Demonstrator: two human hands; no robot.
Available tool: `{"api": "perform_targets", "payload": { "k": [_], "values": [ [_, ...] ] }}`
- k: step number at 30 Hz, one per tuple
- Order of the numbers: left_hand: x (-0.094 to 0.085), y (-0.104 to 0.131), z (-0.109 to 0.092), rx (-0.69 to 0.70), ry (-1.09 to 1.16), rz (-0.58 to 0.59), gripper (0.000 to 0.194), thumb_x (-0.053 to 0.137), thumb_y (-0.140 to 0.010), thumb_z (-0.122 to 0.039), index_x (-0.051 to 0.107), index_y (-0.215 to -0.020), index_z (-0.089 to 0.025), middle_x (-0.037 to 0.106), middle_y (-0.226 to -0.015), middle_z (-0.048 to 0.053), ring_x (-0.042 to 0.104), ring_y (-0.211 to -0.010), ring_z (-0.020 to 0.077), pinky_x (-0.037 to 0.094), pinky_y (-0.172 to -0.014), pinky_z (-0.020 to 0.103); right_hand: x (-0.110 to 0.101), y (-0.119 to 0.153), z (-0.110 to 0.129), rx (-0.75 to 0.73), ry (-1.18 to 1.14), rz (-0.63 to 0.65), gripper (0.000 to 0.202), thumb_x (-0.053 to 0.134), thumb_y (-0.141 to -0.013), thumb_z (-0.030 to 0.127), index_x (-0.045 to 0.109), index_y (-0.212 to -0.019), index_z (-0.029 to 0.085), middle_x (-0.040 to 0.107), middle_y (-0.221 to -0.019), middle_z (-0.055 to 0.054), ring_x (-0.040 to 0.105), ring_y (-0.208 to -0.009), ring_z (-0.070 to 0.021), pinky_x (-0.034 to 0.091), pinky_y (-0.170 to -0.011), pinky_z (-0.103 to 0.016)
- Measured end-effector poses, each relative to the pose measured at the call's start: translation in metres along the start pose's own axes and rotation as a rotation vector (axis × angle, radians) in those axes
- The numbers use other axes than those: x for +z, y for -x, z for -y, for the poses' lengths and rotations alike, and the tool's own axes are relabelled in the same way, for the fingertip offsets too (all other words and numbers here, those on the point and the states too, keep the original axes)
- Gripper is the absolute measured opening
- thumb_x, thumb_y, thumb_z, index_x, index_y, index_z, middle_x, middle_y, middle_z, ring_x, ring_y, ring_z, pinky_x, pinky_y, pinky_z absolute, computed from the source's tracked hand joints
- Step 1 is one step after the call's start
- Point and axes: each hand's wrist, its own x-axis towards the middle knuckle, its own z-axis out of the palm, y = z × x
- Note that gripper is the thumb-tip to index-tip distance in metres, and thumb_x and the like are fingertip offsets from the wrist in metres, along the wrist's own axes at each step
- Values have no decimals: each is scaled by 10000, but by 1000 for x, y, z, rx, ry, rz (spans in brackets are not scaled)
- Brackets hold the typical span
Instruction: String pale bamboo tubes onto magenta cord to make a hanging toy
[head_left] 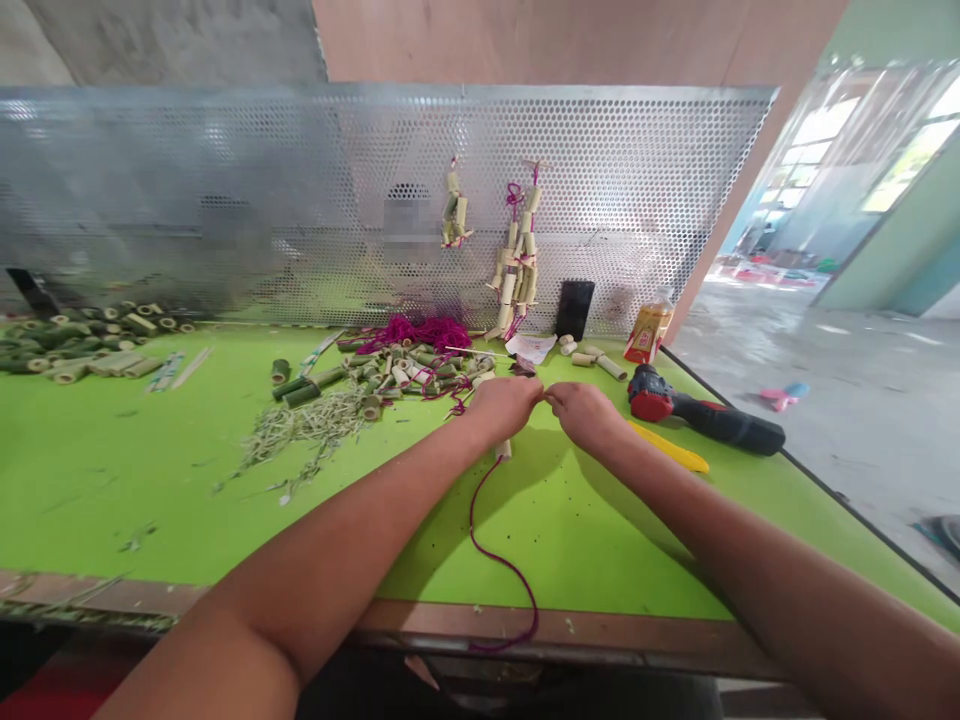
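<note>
Leaning both forearms over the green bench (615, 560), the person had the left hand (506, 408) and right hand (589, 410) nearly tip to tip, fingers drawn closed; whether they gripped anything, I couldn't tell. A pale tube (504, 450) lay below the left hand, which hid its upper part, and a purple cord (495, 556) wound from it to the near edge, its far end hard to make out. Just beyond the left hand crowded a heap of cut tubes (420, 372), with a tangle of purple yarn (427, 332) behind and shavings (311, 425) at its side. On the right, a drill (705, 410) and a yellow object (671, 448) sat close by the right forearm, which partly covered the latter. Behind, strung tube figures (521, 265) hung before a perforated screen (315, 200), near a dark upright slab (575, 308) and a bottle (649, 328).
</note>
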Motion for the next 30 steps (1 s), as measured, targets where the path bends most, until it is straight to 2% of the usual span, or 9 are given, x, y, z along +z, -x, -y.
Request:
{"api": "perform_targets", "payload": {
  "k": [6, 8, 10, 13, 16, 20, 23, 26, 30],
  "values": [
    [-17, 0, 29, 329, 435, 73, 305, 482, -974, -399, 651, -848, -178, 637, -828, 41, 568, -790, 175, 387, -707, 268, -20, 18, -25, -250, -580, 160, 327, 526, -950, 419, 674, -808, 165, 649, -749, -27, 550, -642, -132, 428, -633, -261],
    [-21, 0, 35, 341, 632, 9, 324, 510, -959, -432, 628, -819, -164, 587, -780, 27, 528, -753, 156, 382, -702, 258, -21, 19, -37, -250, -763, 144, 363, 580, -902, 502, 693, -844, 162, 635, -732, -22, 539, -628, -130, 441, -623, -267],
    [-22, 1, 39, 230, 865, -32, 312, 515, -957, -441, 626, -877, -160, 513, -708, 0, 469, -666, 131, 362, -649, 244, -16, 16, -47, -151, -850, 61, 383, 602, -874, 527, 707, -880, 159, 645, -732, -25, 537, -606, -126, 452, -609, -266],
    [-18, 3, 41, 23, 1260, 50, 260, 526, -954, -397, 607, -1006, -156, 405, -630, -48, 360, -536, 93, 303, -555, 219, -3, 5, -52, 24, -682, -2, 291, 586, -884, 414, 720, -840, 160, 680, -708, -32, 567, -573, -132, 468, -589, -260],
    [-10, 3, 39, -89, 1493, 93, 204, 592, -911, -327, 597, -998, -143, 479, -676, -31, 407, -526, 71, 331, -541, 202, 12, -5, -47, 77, -433, -60, 184, 577, -855, 237, 750, -845, 176, 750, -785, -57, 671, -698, -184, 516, -705, -285],
    [-1, 2, 36, -206, 1536, 52, 196, 614, -897, -303, 603, -1014, -147, 575, -727, -7, 481, -499, 67, 361, -493, 193, 12, -9, -43, 114, -371, -256, 314, 475, -922, 223, 757, -1051, 172, 748, -1162, -124, 670, -1093, -246, 468, -981, -350],
    [3, 1, 34, -214, 1520, 8, 186, 621, -896, -298, 609, -1001, -145, 611, -729, -2, 437, -418, 50, 297, -417, 187, -3, -3, -55, 125, -345, -364, 326, 481, -928, 281, 757, -1070, 182, 758, -1136, -102, 684, -1049, -239, 480, -947, -335],
    [5, 1, 32, -222, 1539, -12, 172, 637, -889, -288, 605, -975, -143, 617, -719, -11, 426, -393, 36, 276, -397, 175, -20, 7, -80, 145, -229, -257, 288, 512, -904, 307, 761, -992, 191, 771, -1023, -81, 693, -929, -230, 486, -839, -312],
    [5, 3, 29, -242, 1541, -8, 148, 641, -888, -279, 598, -931, -144, 625, -738, -9, 478, -419, 40, 317, -403, 168, -31, 19, -108, 137, 33, 191, 272, 571, -879, 419, 718, -850, 192, 748, -957, -94, 670, -826, -225, 455, -699, -300]
  ]
}}
